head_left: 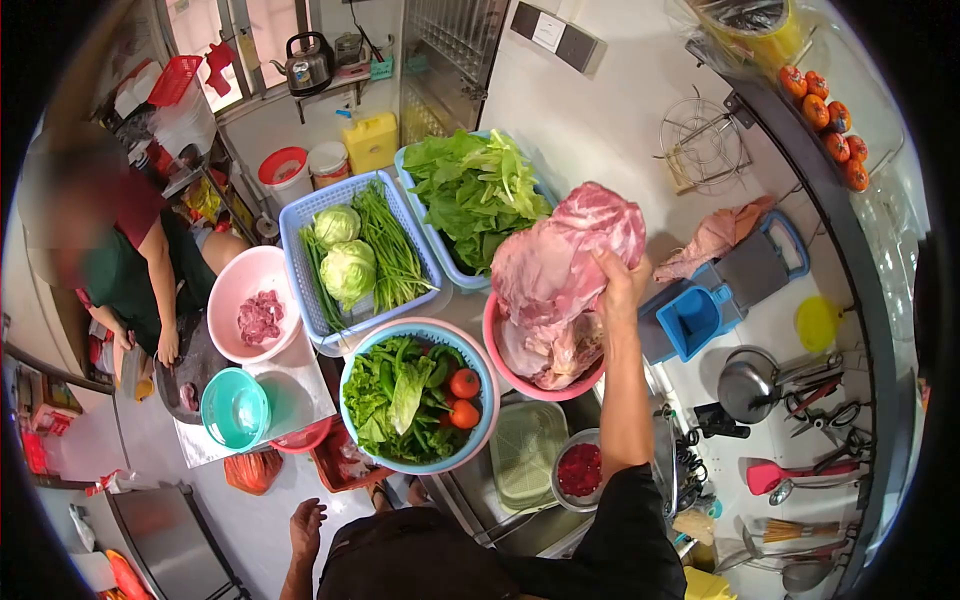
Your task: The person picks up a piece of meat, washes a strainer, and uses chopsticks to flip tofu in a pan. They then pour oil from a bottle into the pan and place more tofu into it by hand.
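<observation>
My right hand [622,280] grips a large slab of raw meat [565,255], lifted over a pink basin [494,362]. More raw meat [560,360] lies in that basin. My left hand [307,525] hangs low beside my body with loosely bent fingers and nothing in it. Nearest to it is a red plastic bag [253,470] on the floor. Left of the meat basin, a blue basin [346,408] holds leafy greens [385,390], green peppers [437,372] and two tomatoes [463,400].
A blue basket [292,245] holds cabbages and green stalks; a blue tub [440,260] holds leaves. A metal bowl [562,492] of red pieces sits in the sink [490,515]. At left, another person [130,255] works at a cutting board [200,365]. Utensils [770,475] hang at right.
</observation>
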Demonstrator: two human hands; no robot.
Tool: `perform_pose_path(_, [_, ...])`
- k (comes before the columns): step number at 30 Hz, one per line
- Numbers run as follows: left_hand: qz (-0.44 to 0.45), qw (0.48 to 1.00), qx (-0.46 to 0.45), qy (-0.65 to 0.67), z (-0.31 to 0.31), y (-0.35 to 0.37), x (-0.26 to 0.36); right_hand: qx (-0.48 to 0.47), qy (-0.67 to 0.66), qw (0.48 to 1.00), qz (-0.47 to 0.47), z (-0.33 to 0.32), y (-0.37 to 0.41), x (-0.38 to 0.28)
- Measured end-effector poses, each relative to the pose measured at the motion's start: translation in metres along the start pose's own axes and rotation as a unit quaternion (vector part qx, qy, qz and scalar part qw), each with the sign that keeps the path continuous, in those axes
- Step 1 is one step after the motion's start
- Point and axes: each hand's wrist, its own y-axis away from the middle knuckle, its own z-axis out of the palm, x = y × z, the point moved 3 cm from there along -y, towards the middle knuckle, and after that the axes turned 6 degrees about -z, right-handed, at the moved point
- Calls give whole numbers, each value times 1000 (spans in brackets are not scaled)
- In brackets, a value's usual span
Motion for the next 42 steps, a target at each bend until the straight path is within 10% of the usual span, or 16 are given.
perform_pose_path(13, [-60,996,54,38,-45,24,-70,-33,25,999,-21,67,-27,-87])
perform_pose_path(21, [-299,939,135,101,-100,78,-235,51,78,996,0,51,-21,-73])
perform_pose_path(32, [-244,936,144,207,-87,65,-251,-160,-20,987,29,203,34,-107])
perform_pose_path(36, [-131,974,178,47,-103,42,-282,-174,-100,977,72,295,67,-102])
perform_pose_path(42, [-311,894,195,257,-174,48,-310,-198,-151,963,103,458,156,-84])
